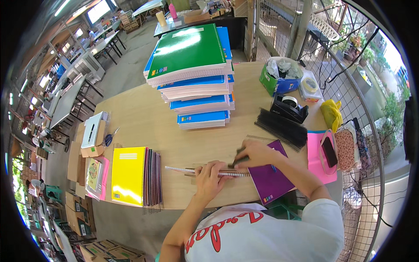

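Note:
A spiral-bound notebook (185, 170) lies on edge along the wooden table (144, 122), its wire spine facing up. My left hand (210, 178) presses down on its middle, fingers curled over the spine. My right hand (254, 155) grips a small dark tool (239, 158) at the notebook's right end. A purple notebook (270, 181) lies flat just under and to the right of my right hand.
A tall stack of blue notebooks topped by a green one (192, 65) stands at the table's middle back. Yellow-covered notebooks (133, 174) lie at the left. Black binding coils (281, 126), a tape dispenser (288, 107), a green box (279, 78) and pink sheets (318, 159) sit right.

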Available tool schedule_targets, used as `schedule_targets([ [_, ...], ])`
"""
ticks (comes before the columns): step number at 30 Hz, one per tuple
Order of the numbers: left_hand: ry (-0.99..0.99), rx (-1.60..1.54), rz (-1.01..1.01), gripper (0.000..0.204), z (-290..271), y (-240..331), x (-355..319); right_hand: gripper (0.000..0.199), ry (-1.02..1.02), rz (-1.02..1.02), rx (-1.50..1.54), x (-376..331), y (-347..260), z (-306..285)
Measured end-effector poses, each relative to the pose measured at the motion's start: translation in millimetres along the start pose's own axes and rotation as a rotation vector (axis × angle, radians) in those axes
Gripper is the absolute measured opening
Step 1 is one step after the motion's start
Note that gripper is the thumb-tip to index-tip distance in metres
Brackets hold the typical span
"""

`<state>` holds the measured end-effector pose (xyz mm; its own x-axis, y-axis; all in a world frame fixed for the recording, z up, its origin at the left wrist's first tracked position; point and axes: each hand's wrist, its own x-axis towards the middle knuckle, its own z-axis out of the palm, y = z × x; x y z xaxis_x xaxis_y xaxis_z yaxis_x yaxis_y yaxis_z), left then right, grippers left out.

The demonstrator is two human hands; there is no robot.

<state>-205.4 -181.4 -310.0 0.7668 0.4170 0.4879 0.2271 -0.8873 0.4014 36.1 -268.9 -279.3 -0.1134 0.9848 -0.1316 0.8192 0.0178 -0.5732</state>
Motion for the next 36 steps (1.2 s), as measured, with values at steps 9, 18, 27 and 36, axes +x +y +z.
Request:
schedule_targets([
  [9,0.049,-0.109,0.022,0.074,0,-5,3,0.044,0.042,-0.093,0.631,12,13,12],
  [18,0.047,-0.121,0.058,0.082,6,-13,2,0.048,-0.028,-0.114,0.287,21,-10,14],
  [27,0.251,-0.051,-0.122,0.063,-26,-35,3,0.048,0.086,0.094,0.241,33,-15,4],
  [36,0.108,0.105,-0.109,0.039,-37,-56,-3,0.049,-0.054,-0.157,0.468,48,-36,9],
])
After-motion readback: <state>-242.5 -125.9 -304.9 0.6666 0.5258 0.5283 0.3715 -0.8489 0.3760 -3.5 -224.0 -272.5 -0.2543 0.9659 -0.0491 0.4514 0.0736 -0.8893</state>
